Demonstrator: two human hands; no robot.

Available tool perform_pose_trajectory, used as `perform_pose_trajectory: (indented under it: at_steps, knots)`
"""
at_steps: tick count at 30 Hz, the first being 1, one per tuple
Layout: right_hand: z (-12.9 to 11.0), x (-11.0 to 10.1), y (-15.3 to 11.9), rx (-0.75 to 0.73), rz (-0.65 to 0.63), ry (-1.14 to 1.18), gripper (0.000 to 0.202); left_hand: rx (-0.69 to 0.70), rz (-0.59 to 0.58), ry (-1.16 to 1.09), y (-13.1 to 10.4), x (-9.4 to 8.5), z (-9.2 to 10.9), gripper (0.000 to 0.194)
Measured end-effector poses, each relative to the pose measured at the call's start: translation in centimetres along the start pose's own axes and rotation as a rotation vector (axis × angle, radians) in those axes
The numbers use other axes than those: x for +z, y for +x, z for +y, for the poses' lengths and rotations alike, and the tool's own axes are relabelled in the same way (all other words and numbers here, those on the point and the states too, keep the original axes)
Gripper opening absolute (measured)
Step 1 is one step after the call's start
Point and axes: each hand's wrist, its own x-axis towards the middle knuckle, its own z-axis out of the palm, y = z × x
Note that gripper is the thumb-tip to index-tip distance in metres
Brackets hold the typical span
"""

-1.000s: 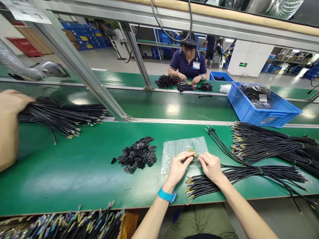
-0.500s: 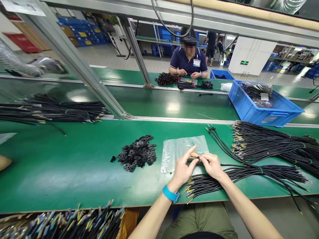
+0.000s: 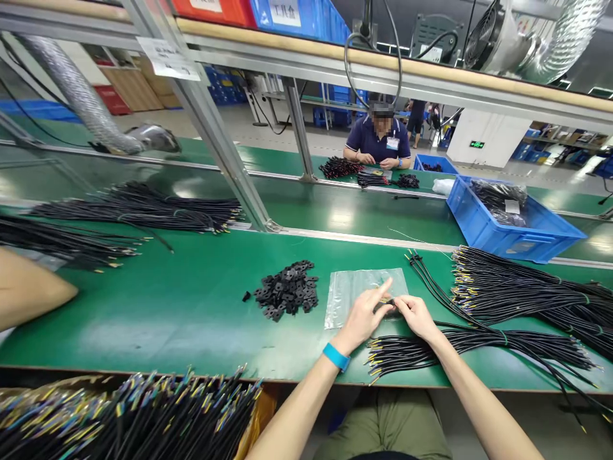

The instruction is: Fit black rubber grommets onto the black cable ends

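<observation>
My left hand (image 3: 364, 314), with a blue band at the wrist, pinches a small black clip (image 3: 391, 303) between thumb and fingers, its index finger raised. Close against it, my right hand (image 3: 417, 317) is closed on a black cable whose end meets the clip; the fingers hide the exact fit. Both hands are over a clear plastic bag (image 3: 341, 297). To their left lies a heap of black clips (image 3: 287, 291), with one stray clip (image 3: 246, 296) beside it. Below and right of my hands is a tied bundle of black cables (image 3: 460, 342) with yellow-tipped ends.
More cable bundles (image 3: 507, 284) lie at right, below a blue bin (image 3: 522, 239). Other cables (image 3: 143, 207) lie at far left, near another person's arm (image 3: 33, 291). A box of cables (image 3: 129, 415) stands at front left. A metal post (image 3: 225, 140) rises from the bench; a co-worker (image 3: 378, 137) sits opposite.
The view has tilted up and turned left, so the bench appears shifted right. More of the other person's arm shows at left. My hands stay together at the clip and cable.
</observation>
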Motion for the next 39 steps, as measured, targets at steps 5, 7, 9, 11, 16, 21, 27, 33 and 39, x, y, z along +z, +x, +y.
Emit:
perform_pose_trajectory:
  at_steps: [5,7,9,11,16,21,27,33,39]
  knots:
    - [-1.2,-3.5,4.5,-0.076,0.215,-0.531,0.031,-0.227,0.133,0.651,1.2,-6.7,-4.0,0.036]
    - [-1.4,-4.9,6.6,0.026,0.208,-0.817,0.023,-0.317,0.064,0.875,0.6,-8.5,-5.8,0.031]
    - [-1.5,-5.7,7.4,0.153,0.196,-1.029,0.020,-0.339,-0.012,0.975,-0.4,-9.3,-7.3,0.031]
    - [-1.8,-5.5,6.5,0.191,0.153,-1.103,0.023,-0.307,-0.036,1.000,-1.4,-9.3,-8.4,0.034]
    - [-3.1,-3.2,-0.3,0.056,-0.185,-0.713,0.019,-0.258,0.013,0.975,-1.9,-8.6,-9.2,0.033]
    - [-4.6,-2.4,-3.7,0.045,-0.432,-0.417,0.009,-0.265,0.107,0.920,-1.4,-8.4,-8.1,0.030]
    - [-4.8,-2.4,-2.8,-0.011,-0.485,-0.423,0.014,-0.291,0.176,0.869,-1.7,-8.3,-7.8,0.029]
    - [-4.2,-2.1,-3.6,-0.111,-0.446,-0.413,0.013,-0.307,0.195,0.797,-1.8,-8.3,-7.8,0.029]
    - [-3.4,-1.2,-3.5,-0.066,-0.162,-0.452,0.019,-0.307,0.219,0.788,-1.6,-8.2,-7.6,0.029]
